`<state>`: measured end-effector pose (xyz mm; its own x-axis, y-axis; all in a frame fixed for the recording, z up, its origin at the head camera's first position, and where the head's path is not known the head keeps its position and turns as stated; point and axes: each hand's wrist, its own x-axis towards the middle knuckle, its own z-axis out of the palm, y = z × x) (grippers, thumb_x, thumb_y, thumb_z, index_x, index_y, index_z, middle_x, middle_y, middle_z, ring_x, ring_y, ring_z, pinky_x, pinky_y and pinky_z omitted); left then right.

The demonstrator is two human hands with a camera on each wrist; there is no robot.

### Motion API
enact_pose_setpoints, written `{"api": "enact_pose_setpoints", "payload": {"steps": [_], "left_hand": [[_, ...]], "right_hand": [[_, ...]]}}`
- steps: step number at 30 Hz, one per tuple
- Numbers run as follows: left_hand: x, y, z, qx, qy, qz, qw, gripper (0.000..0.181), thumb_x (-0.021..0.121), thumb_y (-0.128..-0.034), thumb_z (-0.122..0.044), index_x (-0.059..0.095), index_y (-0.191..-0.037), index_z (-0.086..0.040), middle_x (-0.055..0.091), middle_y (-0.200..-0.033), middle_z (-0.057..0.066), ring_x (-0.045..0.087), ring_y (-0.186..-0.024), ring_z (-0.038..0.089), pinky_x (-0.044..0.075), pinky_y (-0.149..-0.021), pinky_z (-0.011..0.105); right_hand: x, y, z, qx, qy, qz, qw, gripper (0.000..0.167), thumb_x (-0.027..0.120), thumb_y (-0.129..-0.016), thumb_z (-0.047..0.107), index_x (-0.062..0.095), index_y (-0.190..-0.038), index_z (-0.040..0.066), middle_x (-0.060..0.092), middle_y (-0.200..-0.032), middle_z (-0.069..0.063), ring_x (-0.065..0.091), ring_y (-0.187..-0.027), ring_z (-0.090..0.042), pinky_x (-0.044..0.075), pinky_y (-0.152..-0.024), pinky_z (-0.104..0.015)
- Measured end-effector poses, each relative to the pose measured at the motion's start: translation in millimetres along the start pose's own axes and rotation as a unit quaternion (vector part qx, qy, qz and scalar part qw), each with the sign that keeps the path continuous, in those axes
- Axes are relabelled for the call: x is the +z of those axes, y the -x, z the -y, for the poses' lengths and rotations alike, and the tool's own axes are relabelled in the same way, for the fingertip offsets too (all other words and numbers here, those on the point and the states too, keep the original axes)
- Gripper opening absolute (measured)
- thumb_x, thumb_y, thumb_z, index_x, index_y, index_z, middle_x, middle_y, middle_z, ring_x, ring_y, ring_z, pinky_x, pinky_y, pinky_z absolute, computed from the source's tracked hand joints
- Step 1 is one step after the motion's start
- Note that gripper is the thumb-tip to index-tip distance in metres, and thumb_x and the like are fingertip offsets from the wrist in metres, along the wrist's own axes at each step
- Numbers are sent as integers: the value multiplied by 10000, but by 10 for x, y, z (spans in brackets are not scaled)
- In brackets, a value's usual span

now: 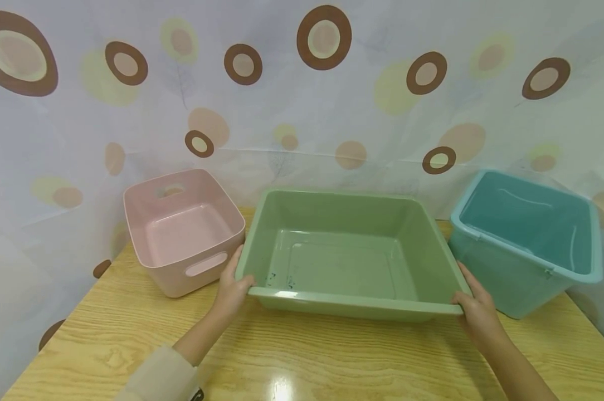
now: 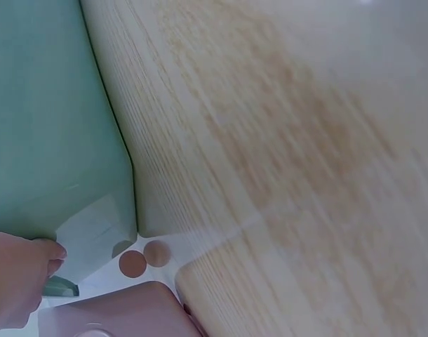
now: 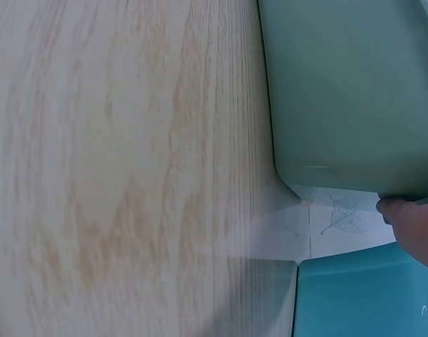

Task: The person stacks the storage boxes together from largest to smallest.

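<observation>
A wide, shallow green plastic basin (image 1: 342, 262) is at the middle of the wooden table, with some dark specks on its floor near the left front corner. My left hand (image 1: 232, 287) grips its rim at the left front corner, thumb over the edge. At the opposite front corner my right hand (image 1: 477, 312) grips the rim the same way. In the left wrist view the left hand (image 2: 21, 277) is at the basin's side (image 2: 52, 140). The right wrist view has part of the right hand (image 3: 414, 228) under the rim of the basin (image 3: 347, 98).
A pink basket (image 1: 191, 239) with handle slots stands close on the left. On the right is a deeper teal bin (image 1: 512, 273), tilted in view. Behind runs a patterned cloth (image 1: 282, 111). The wooden table (image 1: 302, 356) extends in front of the basin.
</observation>
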<state>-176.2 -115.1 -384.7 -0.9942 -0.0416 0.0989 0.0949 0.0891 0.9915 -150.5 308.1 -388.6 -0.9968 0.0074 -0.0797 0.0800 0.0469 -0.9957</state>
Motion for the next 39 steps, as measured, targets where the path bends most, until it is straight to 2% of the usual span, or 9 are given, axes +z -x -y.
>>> {"api": "enact_pose_setpoints", "payload": {"steps": [7, 14, 17, 23, 30, 39], "left_hand": [[-1, 21, 12, -28, 9, -3, 10000, 863, 431, -658, 89, 149, -1470, 12, 313, -1437, 289, 392, -1243, 440, 403, -996, 512], [-2, 44, 5, -20, -16, 7, 10000, 859, 430, -660, 90, 157, -1470, 10, 326, -1426, 296, 401, -1233, 448, 427, -973, 502], [-5, 58, 3, -28, 11, 45, 10000, 861, 425, -662, 92, 144, -1471, 11, 307, -1436, 295, 380, -1247, 454, 408, -988, 519], [-7, 77, 2, -112, 42, 43, 9999, 872, 433, -660, 86, 138, -1475, 0, 285, -1454, 280, 358, -1263, 443, 381, -1008, 534], [-13, 92, 3, -68, 15, 29, 10000, 880, 444, -654, 87, 146, -1476, -8, 293, -1456, 274, 355, -1274, 444, 361, -1021, 545], [-26, 128, -13, -26, -85, -30, 10000, 872, 445, -650, 85, 168, -1472, -3, 325, -1433, 276, 387, -1238, 424, 393, -994, 511]], "right_hand": [[3, 29, -2, 200, 144, 4, 9997, 832, 347, -828, -60, -15, -1495, 280, 138, -1458, 4, 411, -957, 51, 432, -681, -190], [4, 63, -3, 77, 54, 118, 9999, 819, 333, -835, -71, -26, -1499, 246, 162, -1429, 30, 421, -983, 52, 442, -722, -173], [7, 76, -4, 134, 69, 136, 9998, 821, 329, -838, -67, -39, -1496, 258, 82, -1490, -12, 407, -995, 56, 440, -731, -165], [10, 95, -14, 112, 56, 142, 9998, 823, 328, -836, -72, -55, -1495, 241, 27, -1519, -37, 409, -996, 66, 442, -736, -155], [12, 110, -18, -44, 11, 142, 9999, 818, 322, -831, -81, -49, -1498, 214, 55, -1498, -53, 412, -1001, 66, 445, -740, -141], [21, 141, -6, 62, 52, 19, 10000, 826, 337, -829, -80, -17, -1499, 246, 122, -1463, -4, 440, -953, 79, 447, -686, -176]]}}
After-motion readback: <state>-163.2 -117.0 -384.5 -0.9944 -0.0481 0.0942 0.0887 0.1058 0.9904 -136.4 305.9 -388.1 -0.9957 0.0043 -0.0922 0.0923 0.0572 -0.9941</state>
